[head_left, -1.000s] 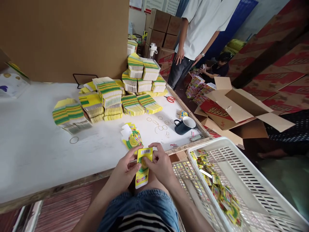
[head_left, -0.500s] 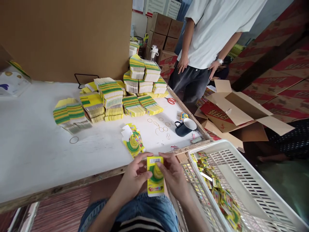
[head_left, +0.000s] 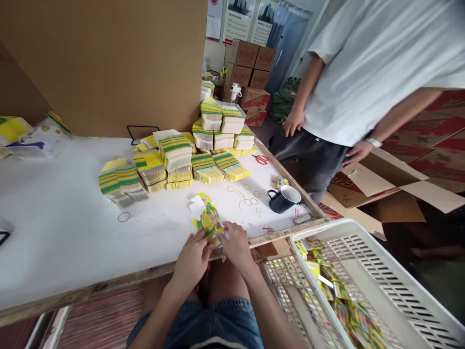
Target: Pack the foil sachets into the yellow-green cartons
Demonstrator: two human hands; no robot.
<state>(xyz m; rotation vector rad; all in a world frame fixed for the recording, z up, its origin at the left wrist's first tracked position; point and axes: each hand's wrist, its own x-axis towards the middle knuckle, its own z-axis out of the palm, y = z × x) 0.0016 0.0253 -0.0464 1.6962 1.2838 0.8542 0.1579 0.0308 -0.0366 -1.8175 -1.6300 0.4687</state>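
Flat yellow-green printed cartons [head_left: 209, 218] lie overlapping near the table's front edge, a white flap showing at the upper left. My left hand [head_left: 194, 254] is at their lower end, its fingers closed over the printed face and its thumb by the near edge. At the lower right edge of the cartons is my right hand [head_left: 234, 242], thumb and index finger apart, with the thumb tip against the edge. Banded bundles of similar cartons [head_left: 174, 152] stand stacked farther back on the table.
Beside the table at the right, a white basket [head_left: 379, 242] contains small yellow packs. A dark mug [head_left: 281, 201], rubber bands [head_left: 249, 202] and red scissors [head_left: 261, 159] lie on the table's right side. A person in a white shirt [head_left: 363, 72] stands behind open cartons.
The yellow box between my hands is no longer there. Both hands have moved forward from above my lap to the flat cartons. The view has shifted, and the other person appears closer.
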